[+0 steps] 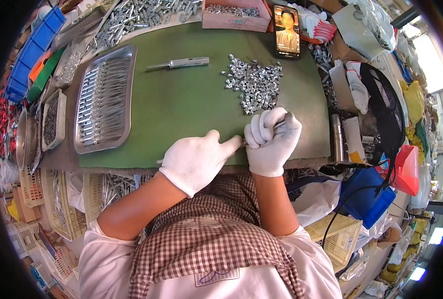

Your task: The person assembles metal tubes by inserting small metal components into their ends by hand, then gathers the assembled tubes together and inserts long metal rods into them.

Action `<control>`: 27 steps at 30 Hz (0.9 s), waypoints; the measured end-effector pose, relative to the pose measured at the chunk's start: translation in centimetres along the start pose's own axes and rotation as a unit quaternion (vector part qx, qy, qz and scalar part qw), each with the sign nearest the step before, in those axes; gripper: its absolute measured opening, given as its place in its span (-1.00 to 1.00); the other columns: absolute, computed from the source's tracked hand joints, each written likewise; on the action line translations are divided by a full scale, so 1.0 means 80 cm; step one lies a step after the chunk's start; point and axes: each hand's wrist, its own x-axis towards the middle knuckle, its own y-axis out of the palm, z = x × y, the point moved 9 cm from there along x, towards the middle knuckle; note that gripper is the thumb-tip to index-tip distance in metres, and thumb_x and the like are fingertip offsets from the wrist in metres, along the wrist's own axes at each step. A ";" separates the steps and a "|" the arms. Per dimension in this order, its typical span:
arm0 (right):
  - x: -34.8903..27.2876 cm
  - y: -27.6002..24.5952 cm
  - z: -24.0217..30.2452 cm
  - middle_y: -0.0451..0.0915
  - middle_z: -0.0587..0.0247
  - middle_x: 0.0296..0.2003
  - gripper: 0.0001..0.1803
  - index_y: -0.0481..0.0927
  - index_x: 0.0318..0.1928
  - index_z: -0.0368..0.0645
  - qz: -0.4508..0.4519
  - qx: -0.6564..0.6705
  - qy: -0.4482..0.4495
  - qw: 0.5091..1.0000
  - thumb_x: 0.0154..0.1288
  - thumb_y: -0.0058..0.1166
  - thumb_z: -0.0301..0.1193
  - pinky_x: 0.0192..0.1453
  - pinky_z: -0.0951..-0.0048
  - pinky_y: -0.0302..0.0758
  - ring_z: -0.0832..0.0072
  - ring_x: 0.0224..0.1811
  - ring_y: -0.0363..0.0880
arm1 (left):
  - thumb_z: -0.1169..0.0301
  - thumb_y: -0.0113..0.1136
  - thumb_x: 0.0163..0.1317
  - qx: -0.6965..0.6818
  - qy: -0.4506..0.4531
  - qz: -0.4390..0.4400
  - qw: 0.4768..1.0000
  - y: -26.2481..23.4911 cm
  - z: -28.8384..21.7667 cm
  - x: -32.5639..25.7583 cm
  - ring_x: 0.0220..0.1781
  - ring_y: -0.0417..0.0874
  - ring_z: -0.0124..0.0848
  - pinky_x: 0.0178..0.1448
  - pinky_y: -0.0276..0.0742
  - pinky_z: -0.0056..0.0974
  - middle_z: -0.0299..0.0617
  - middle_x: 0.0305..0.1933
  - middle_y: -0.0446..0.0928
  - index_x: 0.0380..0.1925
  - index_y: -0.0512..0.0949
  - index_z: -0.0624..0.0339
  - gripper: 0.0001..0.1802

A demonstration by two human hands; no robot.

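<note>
- A thin metal rod [241,143] is gripped between both gloved hands at the near edge of the bench [191,104], right over the green mat
- The right hand [271,139] is curled shut around the rod's right end, fingers wrapped tight, with a bit of metal poking out past the knuckles
- The left hand [199,159] is closed loosely on the rod too, thumb stretched out toward the right hand so the two are pretty much touching
- A pile of small shiny metal sleeves [255,82] is spread on the mat just beyond the right hand
- One longer metal pin [179,63] is left lying by itself further back, well apart from the hands
- A steel tray [104,99] with rows of finished rods is parked on the left side of the mat
- A phone [286,31] with its screen lit is propped at the far edge, next to a pinkish box [236,19] filled with more metal parts
</note>
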 end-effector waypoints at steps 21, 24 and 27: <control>-0.006 -0.006 0.008 0.03 0.48 -0.73 -0.38 0.28 -0.60 -0.12 0.010 -0.031 -0.022 0.999 0.52 -0.20 0.07 -0.59 0.43 -0.06 0.57 -0.70 -0.02 | 0.16 0.25 0.30 -0.049 -0.001 -0.051 0.997 -0.020 0.014 -0.013 -0.47 0.69 -0.23 -0.41 0.60 -0.19 -0.23 -0.40 0.54 -0.09 0.63 0.00 -0.73; -0.010 -0.006 0.016 0.04 0.51 -0.74 -0.40 0.31 -0.56 -0.11 0.020 -0.081 -0.005 0.996 0.54 -0.22 0.06 -0.59 0.47 -0.02 0.60 -0.71 -0.02 | 0.22 0.40 0.16 -0.054 -0.123 -0.117 0.984 -0.058 0.067 -0.121 -0.44 0.66 -0.22 -0.36 0.57 -0.21 -0.21 -0.35 0.61 -0.14 0.69 -0.01 -0.72; -0.016 -0.007 0.016 0.05 0.51 -0.73 -0.42 0.37 -0.51 -0.14 0.020 -0.093 0.014 0.995 0.55 -0.25 0.04 -0.59 0.47 -0.03 0.61 -0.71 -0.04 | 0.23 0.34 0.20 -0.038 -0.351 0.047 0.934 -0.028 0.153 -0.292 -0.24 0.70 -0.12 -0.12 0.62 -0.13 -0.15 -0.24 0.66 -0.15 0.70 0.04 -0.74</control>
